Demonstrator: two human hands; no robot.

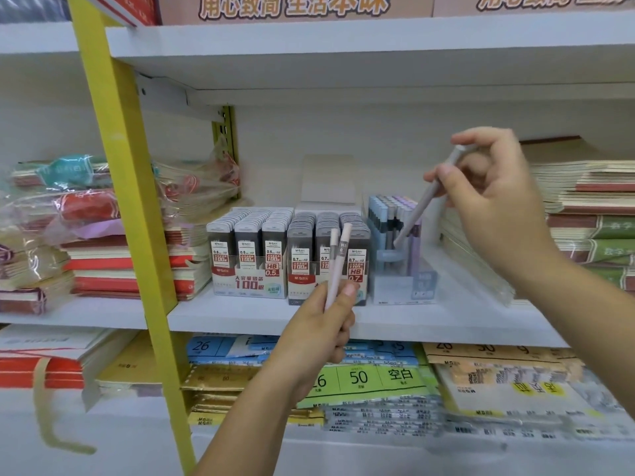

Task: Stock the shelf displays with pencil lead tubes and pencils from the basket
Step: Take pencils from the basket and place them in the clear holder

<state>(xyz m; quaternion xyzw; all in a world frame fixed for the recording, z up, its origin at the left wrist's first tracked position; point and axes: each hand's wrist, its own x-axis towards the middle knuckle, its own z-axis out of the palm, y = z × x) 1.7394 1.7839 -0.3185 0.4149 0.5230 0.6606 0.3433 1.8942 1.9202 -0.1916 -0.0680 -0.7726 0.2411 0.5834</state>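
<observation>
Centrally, the right hand [491,201] pinches a pale tube [426,197] between thumb and curled fingers near its upper end. The tube is tilted, its lower tip down among the upright items of the pastel display box [398,283] on the middle shelf board [240,314]. The left hand [319,331] is closed around the lower ends of two pink tubes [338,262], which stand upright in front of the 0.7 lead display [302,280]. To the left of that sits the 0.5 lead display [249,280]; both appear full. The step in hand is judged to be insertion of one tube into the pastel box, with two more waiting in the other hand; the basket named in the task is out of view. The next move probably calls for bringing the tube nearer to vertical, finding a free slot towards the box's front right, and letting it slide down before the fingers release. Whether a free slot lies under the tip cannot be told. Open room lies above the displays, up to the underside of the upper shelf [309,53], and allows a steep approach. Laterally the box is confined: the 0.7 display stands just beside its left wall, and notebook stacks [584,201] rise near its right. The yellow upright [127,187] crosses the foreground at left, close beside the left forearm low in the view.
</observation>
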